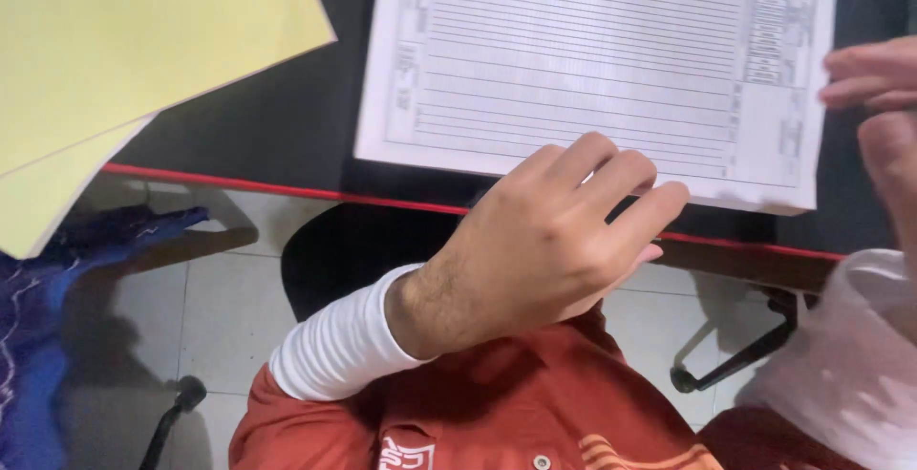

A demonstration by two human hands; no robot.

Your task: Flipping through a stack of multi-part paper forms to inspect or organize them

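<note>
Nearest the camera: an orange-red shirt [535,413] with a white undersleeve [344,346] on the left forearm, filling the bottom edge of the view.
Left hand [544,241]: back of the hand upward, fingers [611,174] close together and bent, tips resting on the near edge of the ruled form; nothing is pinched.
Right hand [879,107]: only partly in frame at the right edge and blurred; fingertips lie at the form's right margin, and it appears to touch the paper, though whether the hand is spread or closed cannot be told.
Right sleeve [850,355]: white, blurred, at the lower right corner.
Floor: pale tiles [229,279] below the table edge, with a black chair base [735,355] at right and blue cloth [48,317] at far left.
Table [267,117]: dark top with a red front edge [248,183] running across the view.
Ruled form [592,59]: white printed sheet with horizontal lines and side columns, lying flat on the table, its near edge overhanging the red edge slightly, between the two hands.
Yellow sheets [124,50]: stacked paper at the upper left, well apart from the form, one corner overhanging the table.
</note>
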